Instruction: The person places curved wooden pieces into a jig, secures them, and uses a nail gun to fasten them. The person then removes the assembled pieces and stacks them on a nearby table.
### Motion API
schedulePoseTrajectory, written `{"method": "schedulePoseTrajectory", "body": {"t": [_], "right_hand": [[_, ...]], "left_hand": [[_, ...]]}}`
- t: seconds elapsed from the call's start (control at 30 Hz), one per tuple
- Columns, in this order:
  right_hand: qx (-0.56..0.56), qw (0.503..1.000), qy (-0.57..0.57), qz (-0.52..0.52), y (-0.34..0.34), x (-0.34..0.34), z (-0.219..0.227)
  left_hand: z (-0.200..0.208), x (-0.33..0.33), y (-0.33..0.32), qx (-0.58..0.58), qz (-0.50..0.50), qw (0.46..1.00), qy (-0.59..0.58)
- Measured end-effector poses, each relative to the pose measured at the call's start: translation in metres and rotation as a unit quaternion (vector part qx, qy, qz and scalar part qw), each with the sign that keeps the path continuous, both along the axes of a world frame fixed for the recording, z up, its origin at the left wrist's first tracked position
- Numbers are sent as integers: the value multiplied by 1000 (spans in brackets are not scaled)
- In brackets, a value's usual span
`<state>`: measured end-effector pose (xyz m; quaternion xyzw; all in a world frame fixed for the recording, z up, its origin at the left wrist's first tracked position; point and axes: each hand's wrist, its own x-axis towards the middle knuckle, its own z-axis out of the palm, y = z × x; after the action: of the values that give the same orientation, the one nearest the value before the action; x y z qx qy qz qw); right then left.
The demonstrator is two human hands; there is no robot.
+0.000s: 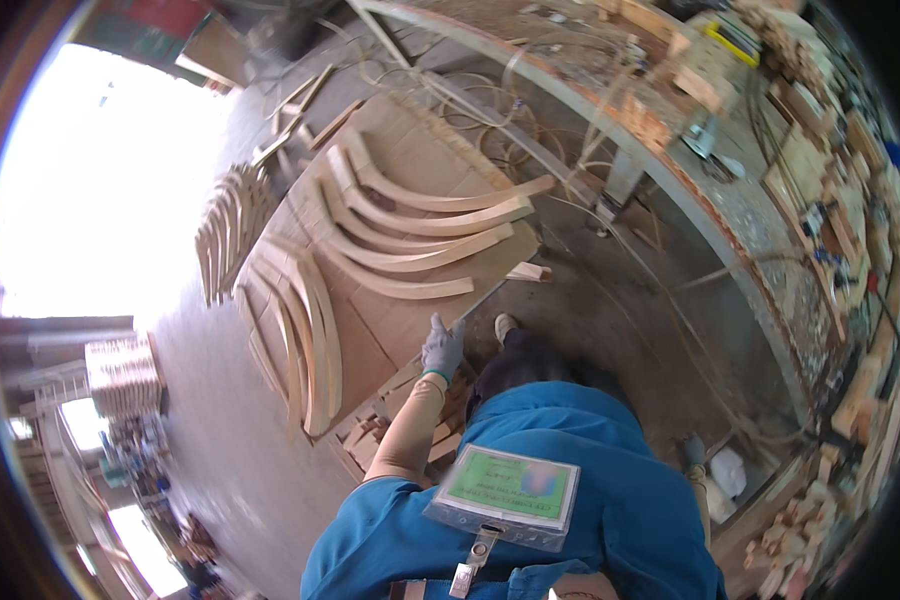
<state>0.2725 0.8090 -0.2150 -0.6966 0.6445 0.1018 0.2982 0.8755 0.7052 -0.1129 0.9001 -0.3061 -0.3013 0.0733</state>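
My left hand (pixel 443 350), in a grey glove with a green cuff, hangs near the front edge of a cardboard-covered surface (pixel 370 345). Its fingers are apart and nothing is in them. Just beyond it, curved wooden pieces (pixel 400 285) lie in a row across the cardboard. A second group of curved wooden pieces (pixel 310 350) lies to its left. Low at my right side is my right hand (pixel 692 452), also gloved in grey. It is small and dim here, and its fingers cannot be made out.
A long, cluttered workbench (pixel 720 215) curves along the right, with a yellow tool (pixel 733 45) on it. Hoses (pixel 490 110) trail over the floor beneath. More curved pieces (pixel 232 225) stand stacked at the far left. Wood offcuts (pixel 795 535) lie at lower right.
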Motion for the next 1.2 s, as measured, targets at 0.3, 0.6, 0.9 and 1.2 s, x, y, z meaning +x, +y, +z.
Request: {"method": "schedulePoseTrajectory", "body": {"t": [0.3, 0.6, 0.9, 1.2], "right_hand": [[24, 997, -76, 4, -188, 216, 57], [-268, 861, -107, 419, -274, 509, 88], [-111, 841, -102, 520, -289, 556, 56], [-130, 805, -140, 561, -311, 563, 73]], "left_hand": [[-9, 62, 103, 47, 138, 987, 68], [-18, 121, 212, 32, 262, 961, 77], [-29, 53, 246, 34, 364, 923, 118], [-10, -2, 225, 51, 414, 903, 98]]}}
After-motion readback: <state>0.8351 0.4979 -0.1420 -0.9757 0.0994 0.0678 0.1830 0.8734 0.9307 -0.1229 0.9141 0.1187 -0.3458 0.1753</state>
